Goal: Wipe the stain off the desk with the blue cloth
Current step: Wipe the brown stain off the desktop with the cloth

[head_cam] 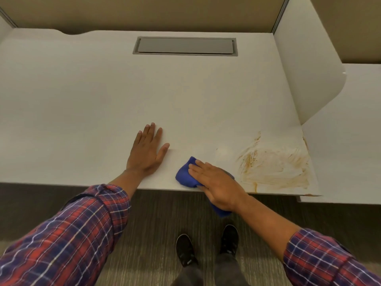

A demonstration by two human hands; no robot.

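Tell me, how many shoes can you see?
2: both on the carpet below the desk edge, left shoe nearer the camera, right shoe beside it. None appear hidden.

Bench (82, 100) lies bare from 9 to 12 o'clock, flush grey cable hatch (185, 46) included. At 2 o'clock a white side panel (309, 69) walls off the right edge.

no text, label, brand, number or sign can be read anywhere in this view.
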